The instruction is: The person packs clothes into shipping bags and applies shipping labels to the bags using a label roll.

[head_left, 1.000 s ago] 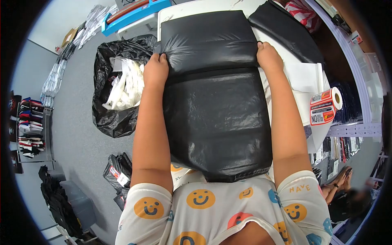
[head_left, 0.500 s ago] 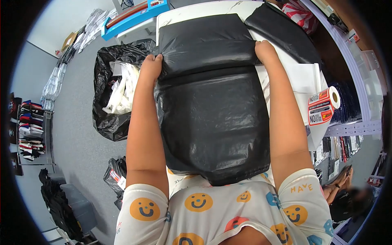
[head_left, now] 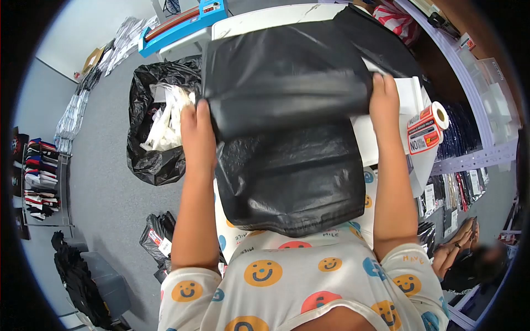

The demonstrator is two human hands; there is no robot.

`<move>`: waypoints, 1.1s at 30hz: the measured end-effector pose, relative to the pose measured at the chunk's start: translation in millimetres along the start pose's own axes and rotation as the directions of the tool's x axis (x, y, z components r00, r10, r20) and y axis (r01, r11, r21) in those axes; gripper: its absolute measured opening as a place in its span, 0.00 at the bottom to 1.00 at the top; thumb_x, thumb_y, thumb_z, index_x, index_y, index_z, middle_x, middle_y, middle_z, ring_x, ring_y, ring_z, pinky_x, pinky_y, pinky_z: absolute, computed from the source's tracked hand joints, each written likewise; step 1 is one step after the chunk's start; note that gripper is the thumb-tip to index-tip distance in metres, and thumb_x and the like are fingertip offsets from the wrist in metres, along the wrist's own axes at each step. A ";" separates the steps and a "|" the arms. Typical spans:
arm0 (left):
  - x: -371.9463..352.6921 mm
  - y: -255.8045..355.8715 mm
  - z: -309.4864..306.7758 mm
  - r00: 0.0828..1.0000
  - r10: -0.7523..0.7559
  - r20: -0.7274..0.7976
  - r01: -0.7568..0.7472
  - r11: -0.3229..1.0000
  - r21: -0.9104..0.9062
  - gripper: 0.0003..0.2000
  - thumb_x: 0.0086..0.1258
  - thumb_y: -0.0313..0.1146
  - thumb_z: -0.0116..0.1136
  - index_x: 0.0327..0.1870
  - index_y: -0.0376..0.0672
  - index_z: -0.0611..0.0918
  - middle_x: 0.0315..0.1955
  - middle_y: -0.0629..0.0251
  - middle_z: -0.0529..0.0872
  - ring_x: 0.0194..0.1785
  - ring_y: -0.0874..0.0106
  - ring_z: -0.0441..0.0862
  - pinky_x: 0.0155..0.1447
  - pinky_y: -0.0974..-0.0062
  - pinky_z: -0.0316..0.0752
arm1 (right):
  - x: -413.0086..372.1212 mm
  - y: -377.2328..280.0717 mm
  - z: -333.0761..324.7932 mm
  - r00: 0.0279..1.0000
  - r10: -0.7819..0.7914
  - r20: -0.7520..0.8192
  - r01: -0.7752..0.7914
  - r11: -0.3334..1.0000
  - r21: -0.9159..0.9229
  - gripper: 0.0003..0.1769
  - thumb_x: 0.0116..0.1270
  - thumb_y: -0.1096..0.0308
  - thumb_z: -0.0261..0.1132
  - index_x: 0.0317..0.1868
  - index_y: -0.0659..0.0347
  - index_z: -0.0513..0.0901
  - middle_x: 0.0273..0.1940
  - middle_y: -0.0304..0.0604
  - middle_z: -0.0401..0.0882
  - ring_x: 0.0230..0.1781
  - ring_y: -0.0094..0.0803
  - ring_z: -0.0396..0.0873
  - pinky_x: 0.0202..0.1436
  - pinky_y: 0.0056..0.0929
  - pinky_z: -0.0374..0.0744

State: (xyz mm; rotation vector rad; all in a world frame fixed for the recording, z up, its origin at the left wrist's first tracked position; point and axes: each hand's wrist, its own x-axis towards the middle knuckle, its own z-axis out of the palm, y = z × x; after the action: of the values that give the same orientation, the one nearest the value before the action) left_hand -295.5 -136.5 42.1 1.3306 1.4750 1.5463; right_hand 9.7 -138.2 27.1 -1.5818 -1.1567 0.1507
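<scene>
A large black plastic mailer bag point(head_left: 292, 187) lies over the front of the white table point(head_left: 259, 21), its near end by my shirt. Its upper part is folded and lifted, slightly blurred. My left hand point(head_left: 199, 129) is closed on the fold's left edge, and my right hand point(head_left: 385, 102) grips the right edge. What is inside the bag is hidden. Another black plastic bag point(head_left: 381, 47) lies at the table's far right. A roll of red-and-white labels point(head_left: 424, 131) stands near my right forearm.
Left of the table, a black bin bag point(head_left: 144, 168) holds white scraps. A blue machine with a roller point(head_left: 185, 26) stands behind it. Black packages point(head_left: 157, 237) lie on the floor. Purple shelving point(head_left: 469, 160) runs along the right, where another person point(head_left: 461, 259) sits.
Both hands have come nearer to me and spread slightly apart, drawing the folded upper part of the mailer bag toward my body. Its fold now covers more of the lower part.
</scene>
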 end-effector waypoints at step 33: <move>-56.3 -22.6 38.0 0.693 0.277 0.666 -0.717 0.357 0.598 0.21 0.68 0.44 0.41 0.61 0.52 0.68 0.63 0.61 0.62 0.67 0.60 0.56 0.65 0.56 0.54 | -68.4 -19.3 6.2 0.787 -0.428 0.445 0.579 0.761 -0.292 0.26 0.52 0.51 0.64 0.50 0.53 0.74 0.52 0.45 0.70 0.55 0.42 0.67 0.58 0.41 0.63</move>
State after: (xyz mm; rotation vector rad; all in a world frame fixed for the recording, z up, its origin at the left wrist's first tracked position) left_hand -247.5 -171.0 1.7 2.7697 1.5765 0.5761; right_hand -40.5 -185.5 9.0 -1.5637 -1.9833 -0.2031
